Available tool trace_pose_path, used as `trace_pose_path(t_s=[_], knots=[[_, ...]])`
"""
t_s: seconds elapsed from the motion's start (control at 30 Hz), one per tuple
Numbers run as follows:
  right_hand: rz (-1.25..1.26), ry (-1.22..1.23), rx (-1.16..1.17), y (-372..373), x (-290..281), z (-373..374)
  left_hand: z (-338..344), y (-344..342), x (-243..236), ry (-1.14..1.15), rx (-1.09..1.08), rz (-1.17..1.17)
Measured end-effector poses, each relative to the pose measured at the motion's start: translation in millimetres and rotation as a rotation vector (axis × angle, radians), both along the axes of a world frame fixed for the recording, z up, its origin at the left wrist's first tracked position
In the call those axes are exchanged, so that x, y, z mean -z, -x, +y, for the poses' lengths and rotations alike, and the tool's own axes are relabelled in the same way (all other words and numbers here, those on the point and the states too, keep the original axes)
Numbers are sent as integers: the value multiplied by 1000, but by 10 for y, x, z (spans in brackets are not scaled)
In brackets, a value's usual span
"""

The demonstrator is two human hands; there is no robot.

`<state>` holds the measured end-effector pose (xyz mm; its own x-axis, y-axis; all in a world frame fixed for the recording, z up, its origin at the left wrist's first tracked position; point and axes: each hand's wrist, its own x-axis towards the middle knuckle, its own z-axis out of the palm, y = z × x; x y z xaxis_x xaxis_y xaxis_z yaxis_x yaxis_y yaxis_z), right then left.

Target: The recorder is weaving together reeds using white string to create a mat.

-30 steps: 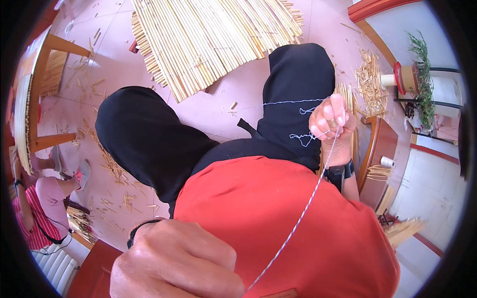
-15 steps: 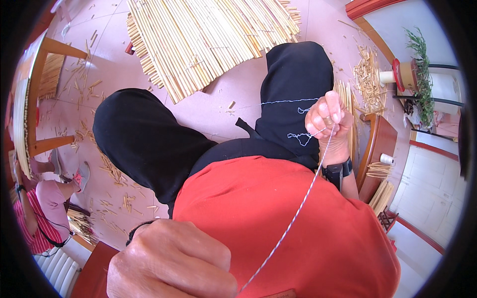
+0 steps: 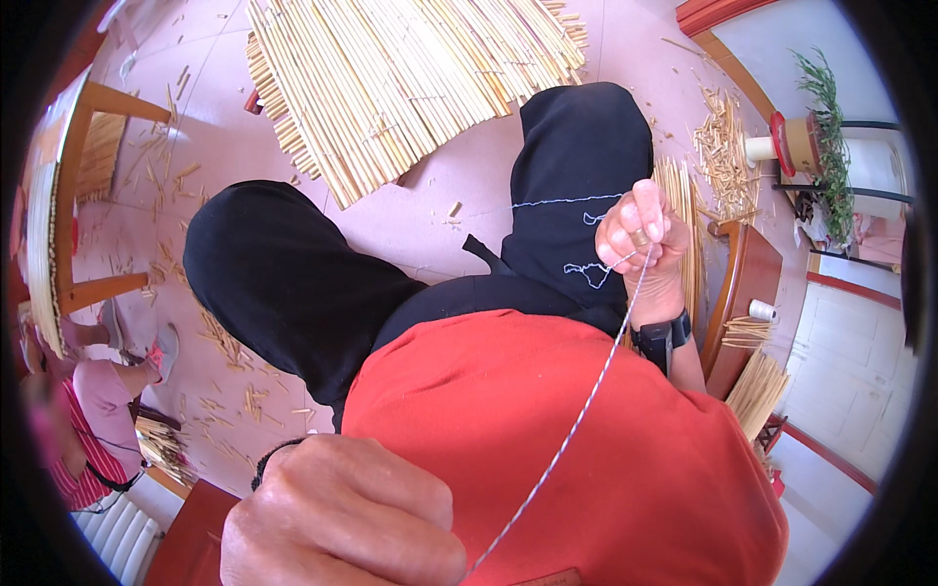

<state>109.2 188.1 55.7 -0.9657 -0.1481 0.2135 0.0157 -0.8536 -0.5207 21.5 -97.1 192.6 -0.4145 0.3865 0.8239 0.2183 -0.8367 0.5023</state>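
One blue-and-white twisted cord (image 3: 584, 414), pinched between the fingers (image 3: 647, 207) of the right hand (image 3: 640, 234), descends across the red top (image 3: 469, 391) to the folded left hand (image 3: 342, 513) (fingertips hidden; grip indeterminable).

From my remote seat I take this for a small craft workshop: a mat (image 3: 401, 93) of bound stalks, cut pieces (image 3: 728, 151) littering the tiled floor (image 3: 230, 132), and a thread spool (image 3: 761, 311). I also see another person (image 3: 107, 391) near a wooden desk (image 3: 107, 285).

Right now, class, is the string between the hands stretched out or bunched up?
Stretched out: the string runs in one long, loop-free line from the right hand down toward the left hand.
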Motion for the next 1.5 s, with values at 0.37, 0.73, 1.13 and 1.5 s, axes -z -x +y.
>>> trace_pose_path(t_s=[0.37,0.73,1.13,1.5], knots=[[-56,-96,105,-26,31,-51,-76,29,-56,79,36,104],[-140,-158,336,-112,29,196,-56,63,364,619,-391,-632],[-306,-413,720,-299,55,540,-109,236,657,464,-226,-1127],[-269,-521,816,63,-290,67,-54,16,-51,243,336,-95]])
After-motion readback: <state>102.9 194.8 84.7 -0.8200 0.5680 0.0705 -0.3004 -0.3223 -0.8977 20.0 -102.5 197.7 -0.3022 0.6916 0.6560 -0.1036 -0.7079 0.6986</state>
